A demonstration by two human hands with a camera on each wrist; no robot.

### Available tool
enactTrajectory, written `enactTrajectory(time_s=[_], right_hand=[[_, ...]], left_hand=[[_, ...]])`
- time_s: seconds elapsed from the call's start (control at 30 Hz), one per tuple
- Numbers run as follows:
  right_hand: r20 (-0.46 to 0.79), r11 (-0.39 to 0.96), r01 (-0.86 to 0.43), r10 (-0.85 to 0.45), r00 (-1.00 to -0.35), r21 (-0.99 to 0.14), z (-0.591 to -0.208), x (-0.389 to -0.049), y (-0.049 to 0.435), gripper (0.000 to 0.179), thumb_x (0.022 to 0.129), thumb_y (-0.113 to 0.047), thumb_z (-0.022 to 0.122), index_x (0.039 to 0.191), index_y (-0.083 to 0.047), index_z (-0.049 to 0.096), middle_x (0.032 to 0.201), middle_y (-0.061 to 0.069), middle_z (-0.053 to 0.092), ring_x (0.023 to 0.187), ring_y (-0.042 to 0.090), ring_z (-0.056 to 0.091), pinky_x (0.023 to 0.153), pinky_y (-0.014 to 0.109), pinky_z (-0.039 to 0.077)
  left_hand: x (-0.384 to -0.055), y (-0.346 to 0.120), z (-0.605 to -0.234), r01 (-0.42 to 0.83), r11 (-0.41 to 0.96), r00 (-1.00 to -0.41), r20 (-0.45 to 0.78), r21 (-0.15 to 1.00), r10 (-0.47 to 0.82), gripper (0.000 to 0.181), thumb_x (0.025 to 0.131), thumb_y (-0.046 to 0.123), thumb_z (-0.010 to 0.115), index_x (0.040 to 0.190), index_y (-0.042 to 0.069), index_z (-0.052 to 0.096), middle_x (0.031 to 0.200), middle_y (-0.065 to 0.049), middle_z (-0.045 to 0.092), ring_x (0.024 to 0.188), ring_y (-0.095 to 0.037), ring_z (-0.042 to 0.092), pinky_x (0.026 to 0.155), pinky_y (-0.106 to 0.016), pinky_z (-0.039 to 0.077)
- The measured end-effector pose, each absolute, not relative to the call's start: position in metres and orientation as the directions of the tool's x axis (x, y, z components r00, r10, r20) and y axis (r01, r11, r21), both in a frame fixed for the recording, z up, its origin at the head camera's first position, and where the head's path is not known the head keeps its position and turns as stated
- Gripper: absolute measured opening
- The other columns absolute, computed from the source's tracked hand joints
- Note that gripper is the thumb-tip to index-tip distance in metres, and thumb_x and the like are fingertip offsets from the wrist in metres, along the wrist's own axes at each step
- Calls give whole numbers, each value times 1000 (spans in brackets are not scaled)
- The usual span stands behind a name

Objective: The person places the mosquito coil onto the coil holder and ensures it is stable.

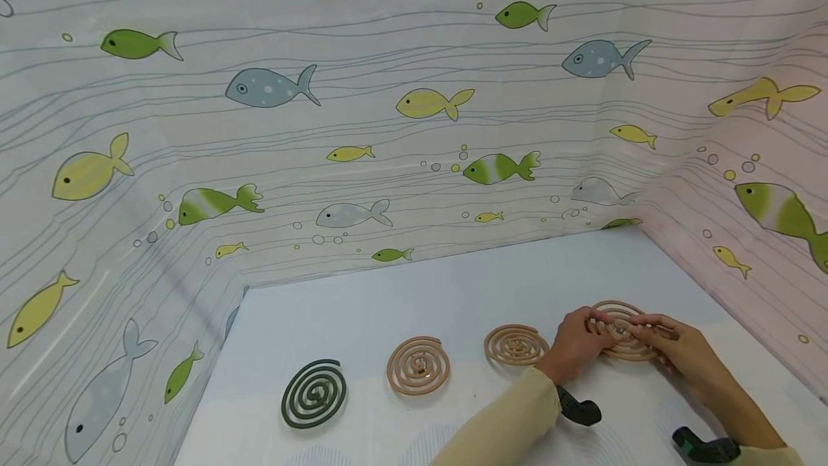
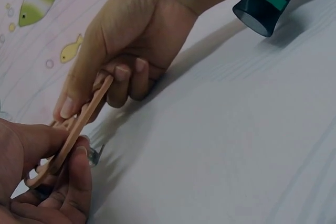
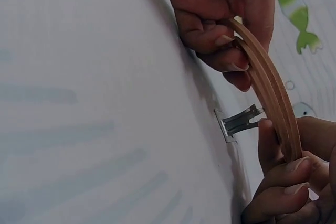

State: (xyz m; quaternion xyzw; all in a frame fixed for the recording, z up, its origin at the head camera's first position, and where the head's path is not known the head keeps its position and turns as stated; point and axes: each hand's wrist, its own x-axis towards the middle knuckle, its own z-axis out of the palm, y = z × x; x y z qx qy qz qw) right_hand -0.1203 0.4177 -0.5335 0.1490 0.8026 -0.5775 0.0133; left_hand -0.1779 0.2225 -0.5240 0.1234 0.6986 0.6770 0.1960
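Note:
My left hand (image 1: 574, 342) and right hand (image 1: 691, 351) hold a brown mosquito coil (image 3: 272, 87) between them, at the right of the table. Seen in the left wrist view, the left hand (image 2: 50, 177) pinches the near edge of the coil (image 2: 79, 129) between thumb and fingers. The right hand (image 3: 294, 177) grips the opposite edge, with its thumb on one face and fingers on the other. A small metal stand (image 3: 239, 121) sits under the coil, its forked prongs reaching the coil's underside. The coil is tilted off the table between the hands.
To the left of my hands, two more brown coils (image 1: 516, 345) and a dark green coil (image 1: 317, 394) lie in a row on the white table (image 1: 362, 315). Fish-patterned sheeting (image 1: 427, 185) rises behind the table and along its sides. Dark wrist devices (image 1: 578, 407) sit on both wrists.

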Motion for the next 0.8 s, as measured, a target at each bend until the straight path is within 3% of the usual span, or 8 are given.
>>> enactTrajectory(time_s=[0.27, 0.8], right_hand=[[-182, 288, 243, 222, -958, -926, -534, -121, 419, 17, 97, -43, 72, 114, -39, 71, 83, -11, 61, 61, 11, 48, 54, 30, 45], [-198, 257, 250, 212, -957, -934, -534, -121, 419, 11, 98, -41, 71, 108, -43, 71, 80, -12, 58, 61, 10, 46, 53, 29, 43]], left_hand=[[-177, 224, -523, -72, 80, -905, -98, 994, 413, 21, 88, -2, 79, 100, 14, 72, 76, 6, 57, 62, -4, 50, 55, -19, 42], [-177, 224, -524, -71, 63, -896, -91, 996, 434, 21, 89, -3, 77, 103, 12, 70, 73, 7, 57, 60, -3, 51, 55, -18, 42]])
